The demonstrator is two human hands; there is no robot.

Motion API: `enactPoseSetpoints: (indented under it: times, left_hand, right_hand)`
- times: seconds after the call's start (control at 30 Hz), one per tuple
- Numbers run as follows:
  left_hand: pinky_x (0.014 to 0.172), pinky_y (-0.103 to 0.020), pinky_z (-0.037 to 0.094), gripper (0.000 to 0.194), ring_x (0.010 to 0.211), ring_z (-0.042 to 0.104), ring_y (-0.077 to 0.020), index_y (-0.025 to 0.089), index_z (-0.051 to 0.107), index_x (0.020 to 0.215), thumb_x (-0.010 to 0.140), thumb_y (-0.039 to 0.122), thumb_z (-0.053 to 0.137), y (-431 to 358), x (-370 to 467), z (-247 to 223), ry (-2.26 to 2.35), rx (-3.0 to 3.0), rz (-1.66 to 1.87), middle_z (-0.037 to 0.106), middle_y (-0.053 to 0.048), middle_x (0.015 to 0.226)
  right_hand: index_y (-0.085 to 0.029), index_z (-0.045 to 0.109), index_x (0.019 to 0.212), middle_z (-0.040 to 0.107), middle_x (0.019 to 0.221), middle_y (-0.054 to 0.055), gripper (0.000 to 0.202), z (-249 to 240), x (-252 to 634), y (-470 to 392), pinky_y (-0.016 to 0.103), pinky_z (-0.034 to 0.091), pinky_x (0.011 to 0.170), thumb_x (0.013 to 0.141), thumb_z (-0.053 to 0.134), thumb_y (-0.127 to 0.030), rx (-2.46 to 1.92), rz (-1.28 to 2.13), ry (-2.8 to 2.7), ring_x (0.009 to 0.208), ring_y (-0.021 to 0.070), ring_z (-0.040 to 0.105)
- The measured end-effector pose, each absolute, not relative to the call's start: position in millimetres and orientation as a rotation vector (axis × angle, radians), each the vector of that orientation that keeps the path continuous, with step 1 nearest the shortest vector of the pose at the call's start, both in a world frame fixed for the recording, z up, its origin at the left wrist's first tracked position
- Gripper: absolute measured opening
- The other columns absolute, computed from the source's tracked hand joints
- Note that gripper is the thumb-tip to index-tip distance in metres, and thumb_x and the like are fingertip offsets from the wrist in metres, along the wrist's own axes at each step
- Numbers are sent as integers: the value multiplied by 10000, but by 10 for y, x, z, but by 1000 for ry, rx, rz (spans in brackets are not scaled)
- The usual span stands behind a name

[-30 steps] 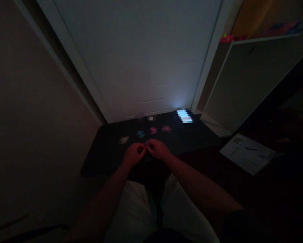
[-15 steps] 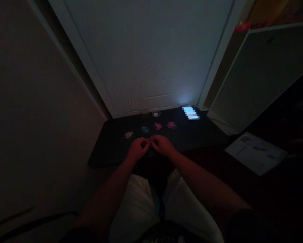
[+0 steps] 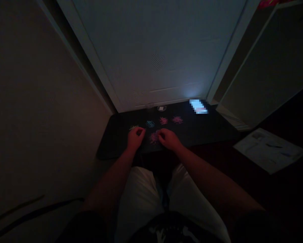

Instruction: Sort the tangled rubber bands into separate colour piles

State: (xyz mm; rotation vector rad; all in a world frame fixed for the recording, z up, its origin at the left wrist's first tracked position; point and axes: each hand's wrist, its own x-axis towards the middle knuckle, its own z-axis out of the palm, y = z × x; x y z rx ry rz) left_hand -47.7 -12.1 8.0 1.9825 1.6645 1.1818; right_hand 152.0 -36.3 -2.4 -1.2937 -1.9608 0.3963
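Note:
A loose pile of thin purple-pink sticks (image 3: 153, 137) lies on the dark tabletop (image 3: 204, 131) between my hands. My right hand (image 3: 169, 139) is pinched closed at the pile's right edge; what its fingertips hold is too small and dim to make out. Apart from that pile, my left hand (image 3: 136, 138) is also closed in a pinch, in front of a pale yellowish pile (image 3: 134, 127) that it partly covers. Farther back lie a blue pile (image 3: 150, 124), a red-pink pile (image 3: 163, 120) and a pink pile (image 3: 177, 119) of similar thin pieces.
A lit phone (image 3: 198, 106) rests at the table's back right. Near the back edge is a small round clear item with a white square (image 3: 161, 108). A pale door (image 3: 166, 44) rises behind. Right of the table lies a light sheet (image 3: 270, 150) with dark objects on it.
My hands were together over the purple-pink pile and have moved apart. The left one has shifted left to the pale pile, and the purple-pink pile shows more. The camera view has shifted slightly.

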Motion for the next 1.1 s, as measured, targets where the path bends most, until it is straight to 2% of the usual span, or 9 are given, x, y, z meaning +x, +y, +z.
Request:
enactPoseSetpoints:
  times: [0.33,0.63,0.87,1.1]
  left_hand:
    - [733,-270,473,216,771,606,-149,166,682,864,771,346,608,43,-754,148,1664,1859,1221,685,-40,850]
    - [759,-267,476,183,781,607,-143,167,685,854,778,311,601,366,-308,302,1525,2016,1156,689,-35,856]
    - [764,-271,467,165,782,598,-150,173,690,872,767,267,604,711,319,315,1436,2295,848,687,-36,867]
    - [799,-330,429,177,822,568,-212,204,727,858,726,264,625,871,445,302,1347,2631,478,667,-68,846]
  right_hand:
    - [-173,590,766,609,750,26,91,-106,1562,-295,253,384,638,767,516,-226,-1295,524,-1815,672,141,532]
    - [-178,538,683,550,636,-17,63,-50,1555,-284,225,341,565,730,500,-193,-1288,677,-1739,582,111,478]
    - [-175,533,686,559,661,-12,64,3,1568,-281,223,329,575,734,491,-173,-1286,680,-1775,596,107,472]
    - [-180,525,676,552,660,-11,54,1,1577,-263,224,336,574,723,500,-172,-1260,719,-1742,599,112,467]
